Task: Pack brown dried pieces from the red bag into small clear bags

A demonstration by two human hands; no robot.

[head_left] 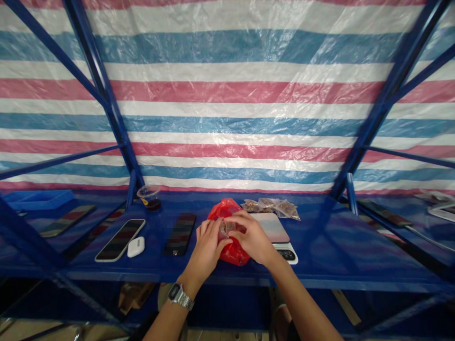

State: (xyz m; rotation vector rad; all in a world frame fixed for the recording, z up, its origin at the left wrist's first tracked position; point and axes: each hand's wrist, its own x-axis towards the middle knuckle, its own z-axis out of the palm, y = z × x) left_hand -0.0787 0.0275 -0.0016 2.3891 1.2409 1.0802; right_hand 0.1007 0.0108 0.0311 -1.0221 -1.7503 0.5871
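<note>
Both hands meet over a red plastic bag (234, 253) on the blue shelf. Between them is a small clear zip bag (226, 228) with something brownish inside. My left hand (207, 239) pinches its left side, thumb and fingers closed. On the other side my right hand (251, 236) grips the bag's right edge with bent fingers. A digital kitchen scale (273, 228) stands just right of my right hand, partly covered by it. Behind the scale lie several small clear bags (273, 207) with brown contents. What the red bag holds is hidden.
Left of my hands lie a dark phone (181, 233), a white-edged phone (121, 240) and a white earbud case (136, 246). A plastic cup (151, 198) of dark liquid stands at the back left. Blue rack posts (113, 109) rise at both sides before a striped tarp (234, 90).
</note>
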